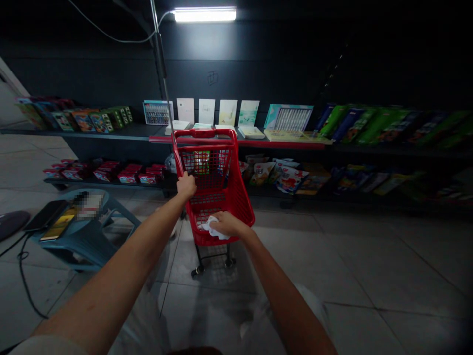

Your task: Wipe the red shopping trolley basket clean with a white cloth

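A red plastic shopping cart (242, 199) on dark wheels stands in front of me, its handle toward the shelf. My left hand (186, 186) is closed around the cart's left side rail. At the near rim of the basket, my right hand (227, 223) grips a crumpled white cloth (213, 229), which might also be tissue. The cloth lies against the near rim. The fingertips of my right hand are partly hidden by it.
Behind the cart runs a dark shelf (121, 130) with books, boxes and snack bags. A blue-grey stool (83, 236) at left bears a phone (59, 224) and a black device. A metal pole (162, 64) rises beside the cart; a lamp (205, 15) shines above.
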The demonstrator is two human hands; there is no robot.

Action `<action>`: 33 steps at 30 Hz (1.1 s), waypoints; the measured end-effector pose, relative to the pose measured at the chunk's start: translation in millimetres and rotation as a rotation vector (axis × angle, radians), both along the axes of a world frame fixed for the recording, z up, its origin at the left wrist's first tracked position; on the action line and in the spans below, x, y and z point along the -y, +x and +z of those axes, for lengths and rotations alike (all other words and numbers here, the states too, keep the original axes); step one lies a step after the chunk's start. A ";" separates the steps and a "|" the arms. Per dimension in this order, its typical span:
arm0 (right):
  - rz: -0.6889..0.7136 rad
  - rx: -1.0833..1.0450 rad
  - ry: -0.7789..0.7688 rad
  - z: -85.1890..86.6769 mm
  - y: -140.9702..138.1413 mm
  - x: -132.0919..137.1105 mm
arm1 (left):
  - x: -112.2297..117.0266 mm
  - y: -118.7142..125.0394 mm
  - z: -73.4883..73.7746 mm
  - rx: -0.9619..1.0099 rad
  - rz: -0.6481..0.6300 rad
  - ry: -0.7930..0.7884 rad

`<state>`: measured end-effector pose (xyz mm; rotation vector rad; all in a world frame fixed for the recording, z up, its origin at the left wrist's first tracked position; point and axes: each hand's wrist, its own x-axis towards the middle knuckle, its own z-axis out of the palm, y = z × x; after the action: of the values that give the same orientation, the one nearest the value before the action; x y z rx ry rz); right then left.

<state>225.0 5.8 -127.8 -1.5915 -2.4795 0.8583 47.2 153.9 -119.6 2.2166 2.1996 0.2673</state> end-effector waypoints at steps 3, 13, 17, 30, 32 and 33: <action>-0.030 0.086 -0.011 4.8 15.0 -0.2 | 3.4 6.2 -0.1 0.021 0.012 -0.009; -0.426 0.258 0.119 4.8 57.4 11.6 | 5.2 26.0 0.9 0.028 0.017 -0.049; -0.447 0.172 0.243 2.8 75.1 21.6 | 3.4 21.8 1.6 0.007 -0.020 -0.040; -0.294 -0.216 0.770 -17.5 95.4 30.2 | 4.9 -18.5 -1.4 0.005 -0.132 0.012; -0.283 -0.205 0.776 -16.6 87.4 31.7 | 6.8 -24.8 -3.5 0.015 -0.139 0.024; -0.287 -0.204 0.778 -16.0 83.9 32.1 | 8.2 -27.5 -4.4 0.024 -0.144 0.031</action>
<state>308.9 -26.3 -143.7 -1.4078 -1.9835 -0.0107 19.7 145.7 -124.0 2.3598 2.0251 0.3253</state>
